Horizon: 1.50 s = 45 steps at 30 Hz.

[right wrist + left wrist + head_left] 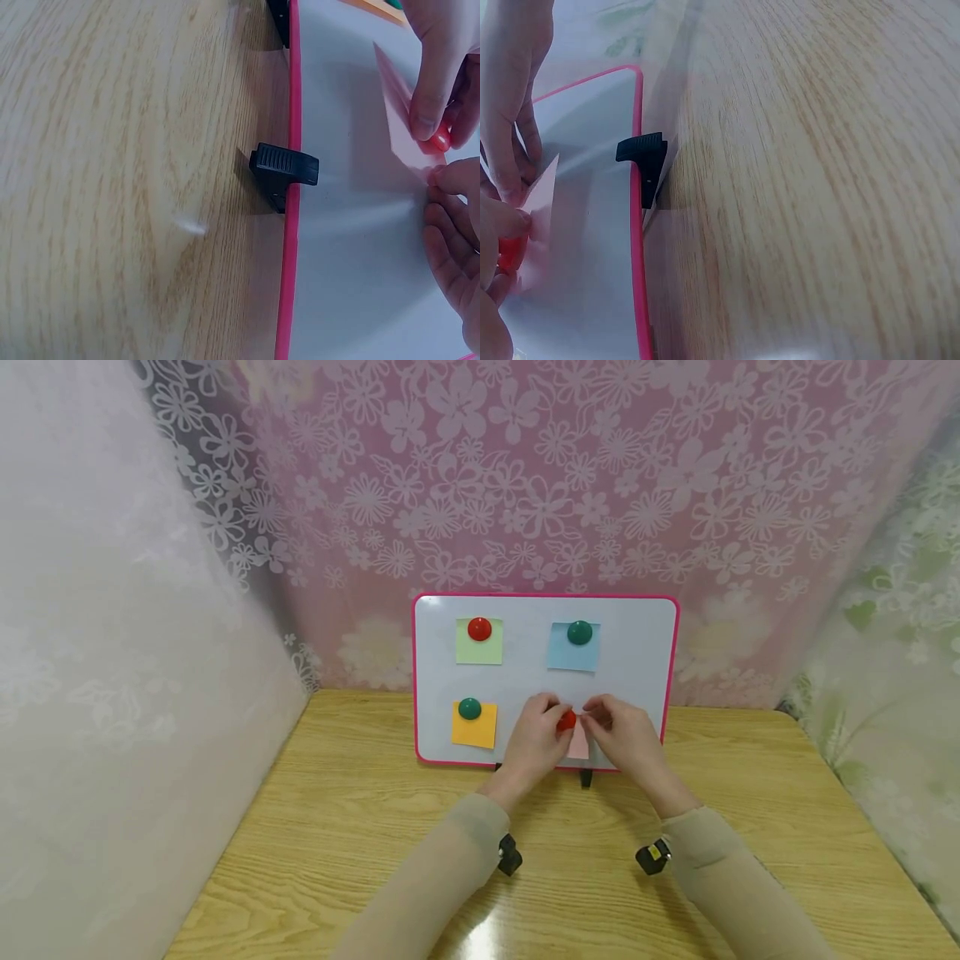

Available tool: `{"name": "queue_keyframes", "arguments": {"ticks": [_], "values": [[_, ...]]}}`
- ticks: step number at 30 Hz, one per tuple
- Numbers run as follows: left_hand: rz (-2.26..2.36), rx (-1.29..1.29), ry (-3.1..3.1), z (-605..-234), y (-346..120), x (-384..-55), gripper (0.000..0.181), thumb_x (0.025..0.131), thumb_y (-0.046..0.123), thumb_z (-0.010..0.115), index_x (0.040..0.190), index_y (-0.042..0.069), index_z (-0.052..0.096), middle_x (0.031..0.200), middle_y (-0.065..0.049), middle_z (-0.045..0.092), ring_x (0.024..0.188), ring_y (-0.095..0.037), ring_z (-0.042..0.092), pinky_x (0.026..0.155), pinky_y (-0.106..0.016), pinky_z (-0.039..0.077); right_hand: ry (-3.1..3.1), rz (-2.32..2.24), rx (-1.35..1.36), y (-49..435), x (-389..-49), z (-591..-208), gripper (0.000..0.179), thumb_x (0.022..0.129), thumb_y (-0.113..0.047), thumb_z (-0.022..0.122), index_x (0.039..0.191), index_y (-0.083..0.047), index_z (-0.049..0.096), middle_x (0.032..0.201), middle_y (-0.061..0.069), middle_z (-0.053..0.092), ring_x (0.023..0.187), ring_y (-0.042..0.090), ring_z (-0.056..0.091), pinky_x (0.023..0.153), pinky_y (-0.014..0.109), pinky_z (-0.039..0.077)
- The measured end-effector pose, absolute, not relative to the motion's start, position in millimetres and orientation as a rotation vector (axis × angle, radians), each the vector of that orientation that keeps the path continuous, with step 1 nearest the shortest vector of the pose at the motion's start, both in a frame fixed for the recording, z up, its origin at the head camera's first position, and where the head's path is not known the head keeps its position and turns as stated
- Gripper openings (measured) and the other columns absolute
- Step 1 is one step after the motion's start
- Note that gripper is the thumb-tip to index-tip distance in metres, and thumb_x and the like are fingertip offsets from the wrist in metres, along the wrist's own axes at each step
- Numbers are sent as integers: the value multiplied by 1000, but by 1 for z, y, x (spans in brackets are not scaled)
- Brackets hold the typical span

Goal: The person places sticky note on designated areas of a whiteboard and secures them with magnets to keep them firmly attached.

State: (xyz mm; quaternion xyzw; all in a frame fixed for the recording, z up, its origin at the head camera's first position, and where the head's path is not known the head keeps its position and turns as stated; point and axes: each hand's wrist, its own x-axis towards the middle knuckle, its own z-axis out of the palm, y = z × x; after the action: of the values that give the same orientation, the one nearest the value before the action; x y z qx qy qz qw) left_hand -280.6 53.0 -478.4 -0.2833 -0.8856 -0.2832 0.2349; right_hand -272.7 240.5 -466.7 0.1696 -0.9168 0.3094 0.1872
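Note:
A red round magnet (567, 721) is pinched between the thumb and fingers of my left hand (536, 735), over a pink sticky note (579, 745) at the lower right of the whiteboard (517, 610). My right hand (624, 735) pinches the note's upper edge between thumb and forefinger, beside the magnet. In the right wrist view the note (397, 112) tilts away from the board at its free lower end. The magnet (511, 251) is partly covered by fingers in the left wrist view.
Magnets hold other notes on the board: a green note (480, 652) with a red magnet, a blue note (572, 658) and an orange note (480, 731) with green ones. Black stand feet (587, 778) support the pink-framed board on a wooden table (337, 827). Floral curtains surround it.

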Motion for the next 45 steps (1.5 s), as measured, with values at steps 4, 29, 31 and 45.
{"name": "queue_keyframes", "arguments": {"ticks": [4, 29, 31, 45], "values": [[-756, -786, -2414, -480, 54, -282, 29, 97, 13, 81, 124, 2, 78, 115, -8, 65, 105, -21, 60, 96, -18, 53, -2580, 862, 479, 240, -273, -467, 16, 101, -11, 76, 113, -2, 71, 102, 16, 77, 88, 30, 74, 80, 49, 64], [-690, -765, -2387, -484, 60, -285, 26, 96, 11, 81, 121, 4, 79, 114, -9, 65, 104, -22, 60, 97, -23, 53, -2539, 870, 452, 243, -270, -468, 18, 99, -9, 78, 114, -1, 73, 102, 16, 77, 87, 31, 75, 80, 51, 64], [-691, -766, -2387, -485, 59, -285, 27, 96, 12, 81, 122, 4, 79, 115, -8, 65, 105, -21, 60, 98, -22, 53, -2531, 869, 462, 243, -270, -468, 18, 98, -8, 79, 114, -1, 73, 101, 16, 77, 86, 31, 75, 79, 51, 64], [-799, -780, -2375, -484, 49, -278, 31, 97, 14, 81, 127, 5, 76, 120, -9, 63, 109, -22, 58, 102, -20, 50, -2497, 841, 493, 248, -267, -471, 15, 98, -7, 79, 110, -1, 75, 99, 14, 77, 85, 29, 75, 77, 50, 64]]}}
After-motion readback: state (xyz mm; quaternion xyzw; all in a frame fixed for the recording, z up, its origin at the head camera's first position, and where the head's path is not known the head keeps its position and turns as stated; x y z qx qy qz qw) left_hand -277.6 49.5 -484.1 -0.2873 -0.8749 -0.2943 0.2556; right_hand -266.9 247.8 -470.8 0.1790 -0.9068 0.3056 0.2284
